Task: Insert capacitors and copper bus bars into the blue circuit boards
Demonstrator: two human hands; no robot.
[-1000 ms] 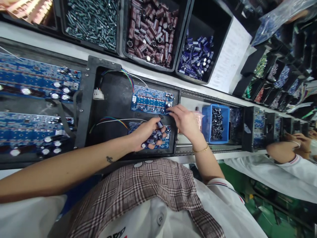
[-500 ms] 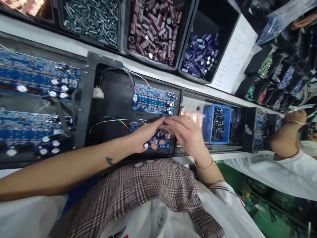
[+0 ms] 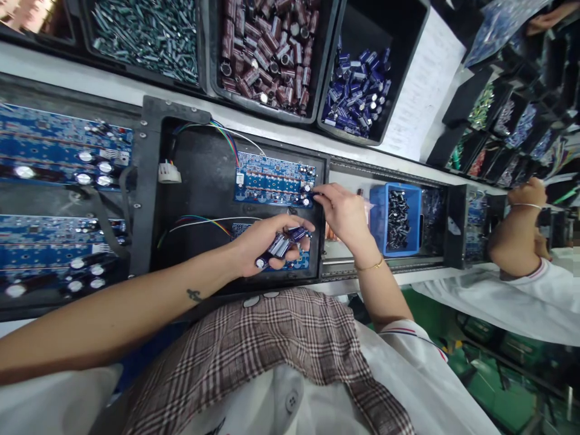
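Note:
My left hand (image 3: 267, 244) is curled palm up around several dark blue capacitors (image 3: 280, 245), above the lower circuit board (image 3: 299, 263), which it partly hides. My right hand (image 3: 342, 211) is at the right edge of the upper blue circuit board (image 3: 274, 178). Its thumb and fingers pinch a small dark capacitor (image 3: 316, 194), mostly covered by the fingertips. Close by, silver-topped capacitors (image 3: 307, 189) stand upright in the board's right end. Coloured wires (image 3: 231, 142) run from that board to a white connector (image 3: 169, 173).
Behind the boards stand black bins of green capacitors (image 3: 145, 39), brown capacitors (image 3: 269, 54) and blue capacitors (image 3: 356, 90). To the right is a blue tray (image 3: 402, 220) of small dark parts. Populated boards (image 3: 58, 142) lie left. A co-worker's arm (image 3: 516, 235) is at far right.
My right hand has moved from above my left hand up to the upper board's right end, with a capacitor between its fingers. My left hand has opened slightly, showing more capacitors.

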